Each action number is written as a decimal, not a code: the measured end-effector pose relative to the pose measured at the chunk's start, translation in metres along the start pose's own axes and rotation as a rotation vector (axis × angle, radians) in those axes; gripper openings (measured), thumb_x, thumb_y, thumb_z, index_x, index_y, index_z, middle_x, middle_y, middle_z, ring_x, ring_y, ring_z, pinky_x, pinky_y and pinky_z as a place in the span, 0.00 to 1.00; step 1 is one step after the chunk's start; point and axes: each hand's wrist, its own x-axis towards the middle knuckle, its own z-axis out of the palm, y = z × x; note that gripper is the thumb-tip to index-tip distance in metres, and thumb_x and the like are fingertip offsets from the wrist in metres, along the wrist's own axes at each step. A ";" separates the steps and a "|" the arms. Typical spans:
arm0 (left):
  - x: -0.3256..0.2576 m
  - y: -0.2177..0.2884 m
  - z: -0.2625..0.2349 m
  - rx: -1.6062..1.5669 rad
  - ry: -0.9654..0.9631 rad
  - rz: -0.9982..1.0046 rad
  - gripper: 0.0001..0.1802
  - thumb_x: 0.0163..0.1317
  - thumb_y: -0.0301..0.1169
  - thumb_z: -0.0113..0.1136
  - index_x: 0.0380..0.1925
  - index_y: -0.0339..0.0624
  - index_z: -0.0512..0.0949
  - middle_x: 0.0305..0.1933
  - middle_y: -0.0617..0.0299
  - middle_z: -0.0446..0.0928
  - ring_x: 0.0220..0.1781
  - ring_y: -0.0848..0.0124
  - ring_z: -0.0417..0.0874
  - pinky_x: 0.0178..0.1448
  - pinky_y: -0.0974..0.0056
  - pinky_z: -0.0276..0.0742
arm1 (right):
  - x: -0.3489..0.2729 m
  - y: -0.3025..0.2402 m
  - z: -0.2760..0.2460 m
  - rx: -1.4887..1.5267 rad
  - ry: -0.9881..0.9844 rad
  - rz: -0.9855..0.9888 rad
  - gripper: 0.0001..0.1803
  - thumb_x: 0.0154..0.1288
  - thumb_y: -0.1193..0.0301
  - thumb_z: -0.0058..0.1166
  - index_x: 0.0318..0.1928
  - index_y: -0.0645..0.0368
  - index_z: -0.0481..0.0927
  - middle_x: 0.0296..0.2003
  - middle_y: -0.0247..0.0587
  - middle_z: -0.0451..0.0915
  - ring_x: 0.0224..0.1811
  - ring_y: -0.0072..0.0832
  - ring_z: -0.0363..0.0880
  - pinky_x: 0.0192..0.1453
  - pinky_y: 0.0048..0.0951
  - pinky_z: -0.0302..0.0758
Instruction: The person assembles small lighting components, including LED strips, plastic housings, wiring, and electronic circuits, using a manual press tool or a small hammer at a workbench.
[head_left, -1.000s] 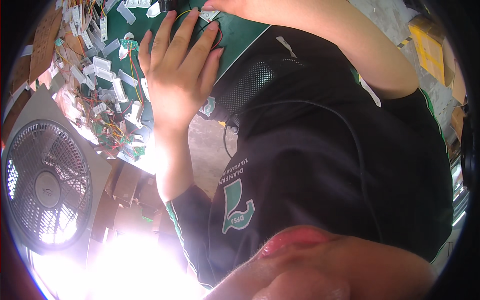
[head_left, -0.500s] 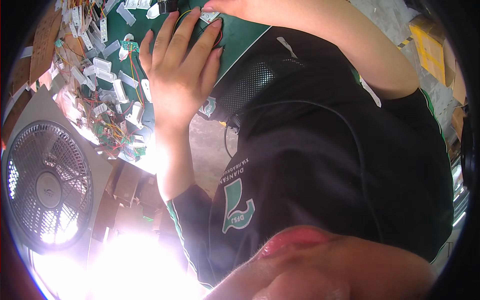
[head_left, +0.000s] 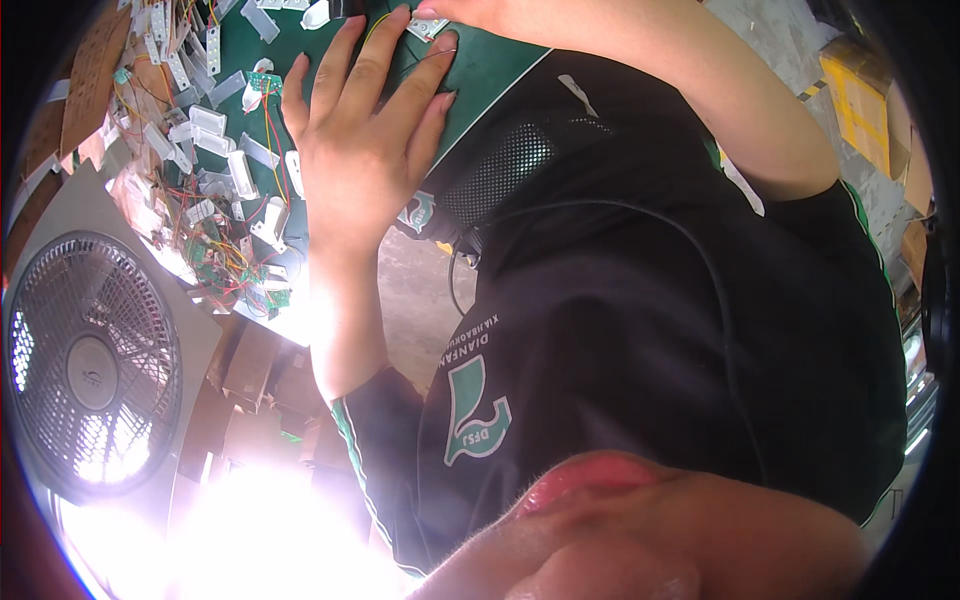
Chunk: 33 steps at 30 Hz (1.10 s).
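My left hand [head_left: 358, 140] lies over the green tabletop [head_left: 490, 75] with its fingers spread. Its fingertips rest around thin wires and beside a small white circuit board [head_left: 426, 27] with round dots. At the upper edge of the picture, my right hand [head_left: 475, 12] has a fingertip against that board and its fingers look closed on it, though most of them are cut off. A yellow wire [head_left: 376, 25] passes between the left fingers. Just beyond them a black cylindrical thing [head_left: 347, 7] is partly in view.
Left of my left hand lie many white plastic housings [head_left: 208, 130], green circuit boards [head_left: 264, 82] and tangled red and yellow wires [head_left: 215, 245]. A grey box fan [head_left: 92, 370] stands at the lower left, with cardboard boxes [head_left: 250, 370] beside it. A yellow-taped carton [head_left: 855, 110] is far right.
The left fingers and the white board have shifted slightly right. A red wire that showed beside the left fingers is now mostly hidden. The table and fan sit slightly differently in view.
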 end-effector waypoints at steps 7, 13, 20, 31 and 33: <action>0.004 -0.010 -0.003 -0.046 -0.006 0.058 0.22 0.64 0.46 0.68 0.59 0.64 0.86 0.70 0.63 0.78 0.71 0.55 0.75 0.77 0.45 0.59 | -0.001 0.003 0.001 0.011 0.033 -0.020 0.15 0.63 0.66 0.66 0.39 0.63 0.74 0.34 0.51 0.83 0.40 0.52 0.85 0.43 0.48 0.79; 0.005 -0.010 -0.005 -0.059 -0.003 0.051 0.23 0.63 0.49 0.68 0.58 0.67 0.86 0.71 0.65 0.77 0.72 0.55 0.74 0.77 0.42 0.61 | -0.008 0.009 -0.005 0.372 0.086 0.044 0.15 0.67 0.69 0.66 0.45 0.64 0.76 0.29 0.43 0.79 0.33 0.36 0.82 0.40 0.36 0.76; 0.003 -0.013 0.000 -0.098 0.014 0.048 0.24 0.61 0.51 0.69 0.58 0.67 0.86 0.71 0.66 0.77 0.74 0.56 0.72 0.77 0.40 0.60 | -0.018 0.032 -0.012 0.690 0.016 0.073 0.15 0.76 0.70 0.59 0.53 0.64 0.72 0.36 0.28 0.72 0.39 0.14 0.69 0.43 0.22 0.69; 0.002 -0.012 0.001 -0.121 0.038 0.032 0.24 0.61 0.51 0.68 0.58 0.67 0.86 0.71 0.66 0.77 0.75 0.56 0.72 0.77 0.40 0.60 | -0.013 0.028 -0.027 1.048 -0.280 0.193 0.13 0.78 0.69 0.56 0.56 0.62 0.75 0.37 0.28 0.76 0.31 0.10 0.69 0.32 0.16 0.68; 0.002 -0.012 0.001 -0.126 0.047 0.033 0.24 0.61 0.51 0.68 0.58 0.67 0.86 0.71 0.66 0.77 0.75 0.56 0.72 0.78 0.41 0.60 | -0.012 0.027 -0.033 1.049 -0.340 0.278 0.12 0.78 0.69 0.56 0.55 0.62 0.76 0.37 0.29 0.77 0.28 0.11 0.70 0.28 0.17 0.68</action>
